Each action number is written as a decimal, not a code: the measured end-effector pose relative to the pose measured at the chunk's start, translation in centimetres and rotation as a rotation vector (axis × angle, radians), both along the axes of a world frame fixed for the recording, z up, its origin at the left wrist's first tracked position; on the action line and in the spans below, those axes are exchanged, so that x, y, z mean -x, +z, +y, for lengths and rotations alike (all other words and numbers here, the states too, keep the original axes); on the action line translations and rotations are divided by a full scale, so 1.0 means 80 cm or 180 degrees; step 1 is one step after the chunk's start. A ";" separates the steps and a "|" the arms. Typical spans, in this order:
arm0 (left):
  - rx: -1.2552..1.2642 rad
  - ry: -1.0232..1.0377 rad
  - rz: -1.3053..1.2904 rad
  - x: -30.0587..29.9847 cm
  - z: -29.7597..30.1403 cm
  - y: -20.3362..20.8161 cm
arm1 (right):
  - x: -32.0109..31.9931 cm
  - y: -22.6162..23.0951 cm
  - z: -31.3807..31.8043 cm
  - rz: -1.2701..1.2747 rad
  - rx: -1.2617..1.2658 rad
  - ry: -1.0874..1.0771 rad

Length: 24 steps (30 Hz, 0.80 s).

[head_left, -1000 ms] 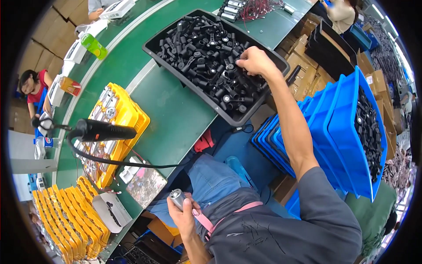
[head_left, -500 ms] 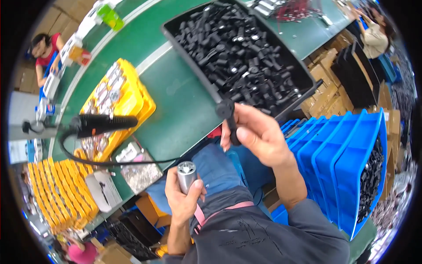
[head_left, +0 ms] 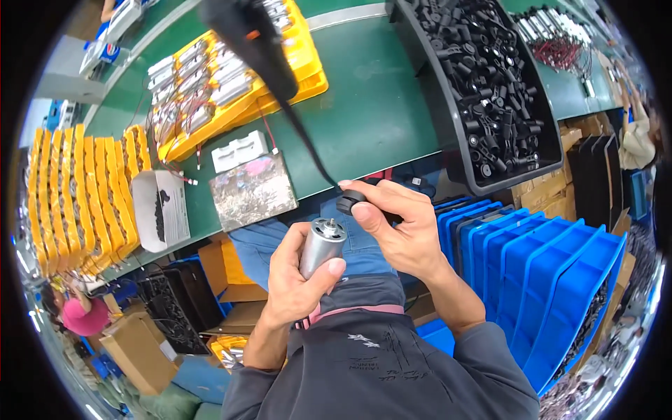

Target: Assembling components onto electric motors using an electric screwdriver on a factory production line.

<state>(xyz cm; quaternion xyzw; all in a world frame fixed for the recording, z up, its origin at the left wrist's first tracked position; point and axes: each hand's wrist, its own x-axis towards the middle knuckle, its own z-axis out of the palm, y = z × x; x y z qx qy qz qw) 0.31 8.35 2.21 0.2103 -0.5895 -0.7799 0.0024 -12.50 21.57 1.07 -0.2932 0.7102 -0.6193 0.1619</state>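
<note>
My left hand [head_left: 290, 283] is wrapped round a silver cylindrical motor [head_left: 322, 250], its end with the short shaft tilted upward. Just right of it and slightly higher, my right hand [head_left: 409, 231] pinches a black plastic part [head_left: 348, 201] by its rounded head; the fingers hide the rest. A small gap separates the part from the motor. To the right stands a deep black bin [head_left: 448, 122] heaped with similar black parts [head_left: 490, 91].
A black tool [head_left: 255, 52] with a cable hangs over the green bench [head_left: 371, 77]. Yellow trays [head_left: 311, 63] of silver wired parts lie left, beside a speckled box [head_left: 252, 192] and stacked yellow trays [head_left: 77, 203]. Blue crates [head_left: 532, 273] stand right, and a co-worker [head_left: 637, 136] sits beyond.
The black part has come closer to the motor, with the fingers now over its head. My left hand has risen with the motor. The whole view has shifted, moving the bin rightward.
</note>
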 end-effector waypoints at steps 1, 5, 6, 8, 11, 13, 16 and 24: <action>-0.0041 0.0080 0.0023 -0.006 -0.006 0.001 | -0.003 0.001 -0.006 0.0023 -0.0041 0.0080; -0.1894 -0.0268 0.0198 -0.026 -0.025 -0.005 | -0.020 -0.003 -0.024 0.0461 -0.0080 0.0369; -0.2033 -0.0358 0.0229 -0.030 -0.029 -0.008 | -0.024 -0.003 -0.028 0.0483 -0.0146 0.0375; -0.2303 -0.0580 0.0290 -0.039 -0.036 -0.015 | -0.031 -0.001 -0.035 0.0531 -0.0273 0.0350; -0.2599 -0.0551 0.0434 -0.049 -0.042 -0.026 | -0.032 0.007 -0.043 0.0784 -0.0476 0.0506; -0.2751 -0.0527 0.0516 -0.055 -0.044 -0.036 | -0.030 0.012 -0.048 0.0913 -0.0581 0.0598; -0.4727 -0.0617 0.0901 -0.064 -0.048 -0.054 | -0.022 0.016 -0.064 0.1713 -0.0577 0.0980; -0.4941 -0.0417 0.2232 -0.064 -0.026 -0.069 | -0.029 -0.002 -0.104 0.1880 0.0205 0.1257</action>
